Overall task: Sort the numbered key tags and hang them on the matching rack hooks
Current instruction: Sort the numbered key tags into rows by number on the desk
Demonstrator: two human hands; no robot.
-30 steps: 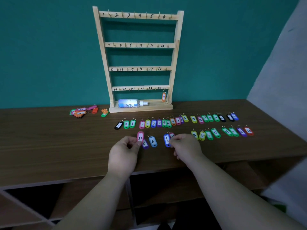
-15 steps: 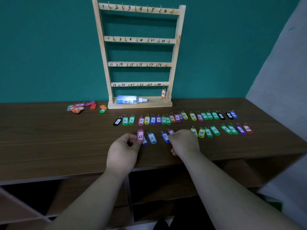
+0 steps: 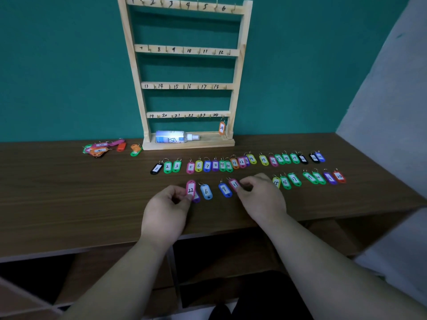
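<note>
Counter: (image 3: 69, 192) a long dark wood-grain top running left to right against a teal wall, with open shelving under its near edge.
Rack: (image 3: 182, 86) a pale wooden frame standing upright at the far edge of the counter. It has four rails of small hooks with hand-written numbers, 1 to 6 on top down to 19 to 24 at the bottom.
Far row: (image 3: 207, 166) coloured key tags laid side by side just near of the rack, numbered upward from 1 at the left. Some in the middle overlap.
Near row: (image 3: 285, 182) a shorter line of tags to the right, reading 15, 16, 17 and onward; the last numbers are too blurred to read.
Left hand: (image 3: 166, 209) its fingers pinch the near end of the pink tag 22.
Right hand: (image 3: 263, 197) its fingers are curled at the near right end of tag 11. Whether they grip it I cannot tell.
Heap: (image 3: 99, 148) a loose pile of tags far left of the rack, with two or three strays beside it.
Bottle: (image 3: 172, 137) clear, white-capped, lying on its side on the rack's base.
Tag 22: (image 3: 190, 189) pink, raised in the left fingers, over a purple tag (image 3: 196, 199).
Tag 6: (image 3: 206, 191) blue, flat, just right of tag 22.
Tag 9: (image 3: 224, 189) blue, flat, between tags 6 and 11.
Tag 11: (image 3: 234, 184) pink, beside tag 9.
Tag 24: (image 3: 221, 128) orange, hanging at the right end of the bottom rail, by the 24.
</note>
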